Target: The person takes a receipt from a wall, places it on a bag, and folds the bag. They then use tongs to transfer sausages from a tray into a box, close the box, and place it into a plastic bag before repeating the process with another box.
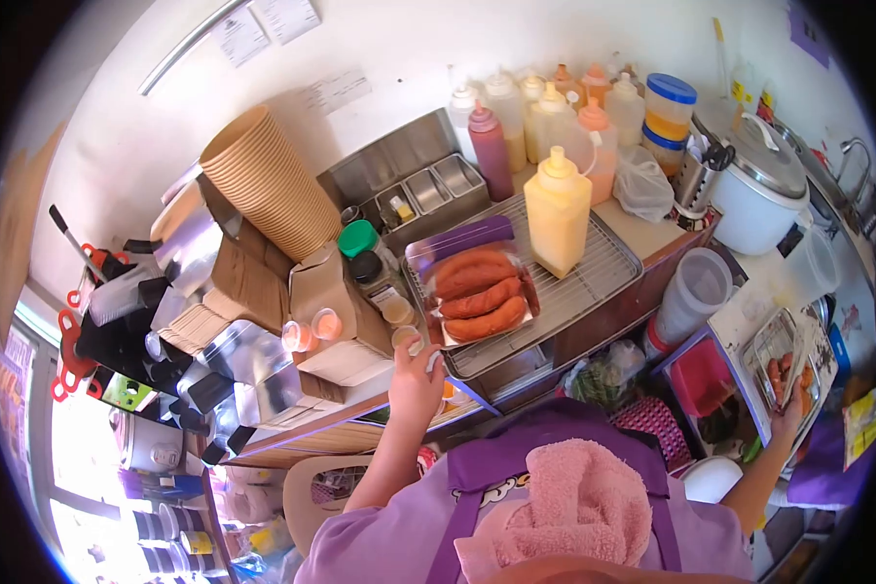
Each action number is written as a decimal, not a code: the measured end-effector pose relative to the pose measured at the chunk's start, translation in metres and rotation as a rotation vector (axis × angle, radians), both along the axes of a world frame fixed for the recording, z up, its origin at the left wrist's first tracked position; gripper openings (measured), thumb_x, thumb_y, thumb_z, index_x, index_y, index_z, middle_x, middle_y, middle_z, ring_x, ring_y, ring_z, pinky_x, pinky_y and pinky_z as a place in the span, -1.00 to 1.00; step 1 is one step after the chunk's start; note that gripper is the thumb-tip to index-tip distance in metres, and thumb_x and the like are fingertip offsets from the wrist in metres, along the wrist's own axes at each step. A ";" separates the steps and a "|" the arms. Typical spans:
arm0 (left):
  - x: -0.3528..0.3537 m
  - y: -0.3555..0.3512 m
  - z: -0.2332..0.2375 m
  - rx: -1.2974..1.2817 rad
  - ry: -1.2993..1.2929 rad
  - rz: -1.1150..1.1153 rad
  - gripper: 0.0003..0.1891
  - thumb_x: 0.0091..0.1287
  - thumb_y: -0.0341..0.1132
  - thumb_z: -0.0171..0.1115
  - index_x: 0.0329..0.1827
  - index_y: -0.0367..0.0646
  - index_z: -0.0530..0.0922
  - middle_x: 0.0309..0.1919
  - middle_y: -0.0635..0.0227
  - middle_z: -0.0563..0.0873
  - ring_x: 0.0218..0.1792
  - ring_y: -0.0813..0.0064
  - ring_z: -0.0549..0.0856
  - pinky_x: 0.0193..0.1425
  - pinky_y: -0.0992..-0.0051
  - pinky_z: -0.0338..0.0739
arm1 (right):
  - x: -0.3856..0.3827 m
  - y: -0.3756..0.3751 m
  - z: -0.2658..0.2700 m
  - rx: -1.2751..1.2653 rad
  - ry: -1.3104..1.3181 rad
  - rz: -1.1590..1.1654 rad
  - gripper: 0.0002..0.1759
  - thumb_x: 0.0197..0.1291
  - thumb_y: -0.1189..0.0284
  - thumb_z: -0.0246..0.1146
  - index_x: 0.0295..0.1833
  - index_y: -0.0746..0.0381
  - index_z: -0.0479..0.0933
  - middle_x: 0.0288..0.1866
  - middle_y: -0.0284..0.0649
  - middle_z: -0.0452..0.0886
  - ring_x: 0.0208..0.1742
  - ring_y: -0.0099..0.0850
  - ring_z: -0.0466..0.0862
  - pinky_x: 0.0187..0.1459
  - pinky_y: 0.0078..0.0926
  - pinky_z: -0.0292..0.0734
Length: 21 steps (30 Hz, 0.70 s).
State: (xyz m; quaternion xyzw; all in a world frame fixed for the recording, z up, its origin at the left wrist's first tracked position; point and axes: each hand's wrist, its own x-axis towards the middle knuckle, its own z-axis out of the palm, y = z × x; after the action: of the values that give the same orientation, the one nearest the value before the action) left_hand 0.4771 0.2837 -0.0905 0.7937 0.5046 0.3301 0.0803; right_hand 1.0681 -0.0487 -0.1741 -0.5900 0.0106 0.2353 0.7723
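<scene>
My left hand [418,378] is at the front edge of the counter, fingers apart and slightly curled, beside a small sauce cup [406,339]. Just right of it, a paper tray of red sausages [479,295] sits on a wire rack [594,268] with a purple flap behind it. A squeeze bottle of pale yellow sauce [558,214] stands upright on the same rack. Far to the right, my right hand [791,413] is closed around what look like metal tongs [799,358]. These lie over a wire basket [761,352] with smaller sausage pieces in it.
Sauce bottles [552,122] line the wall behind the rack. Stacked paper bowls [268,180], cardboard boxes [341,311] and cups of orange sauce [327,322] crowd the left. A white rice cooker [757,195] and a clear tall container [696,287] stand right.
</scene>
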 end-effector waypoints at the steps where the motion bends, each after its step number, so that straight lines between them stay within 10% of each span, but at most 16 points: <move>1: 0.001 0.002 -0.004 0.003 0.001 0.021 -0.81 0.12 -0.37 0.22 -0.18 -0.09 0.57 0.00 0.20 0.45 -0.31 0.25 0.63 -0.30 0.35 0.55 | 0.006 -0.012 -0.009 -0.050 -0.009 -0.098 -0.64 0.11 -0.01 0.18 -0.36 0.07 0.47 -0.59 -0.50 0.44 -0.70 -0.71 0.32 -0.72 -0.83 0.14; 21: 0.043 -0.011 0.007 -0.005 -0.002 0.154 -0.81 0.10 -0.35 0.22 -0.20 -0.11 0.56 0.01 0.16 0.41 -0.02 0.11 0.51 -0.11 0.26 0.50 | 0.059 -0.071 -0.086 -0.617 -0.187 -0.158 -0.52 0.12 -0.07 0.10 -0.28 0.17 0.45 -0.55 -0.37 0.42 -0.76 -0.62 0.35 -0.80 -0.71 0.11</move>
State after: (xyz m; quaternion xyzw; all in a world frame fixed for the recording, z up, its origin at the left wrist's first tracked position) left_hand 0.5199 0.2723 -0.0833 0.7520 0.5650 0.3348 0.0571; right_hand 1.1275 -0.1196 -0.2603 -0.8126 0.0559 0.1053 0.5705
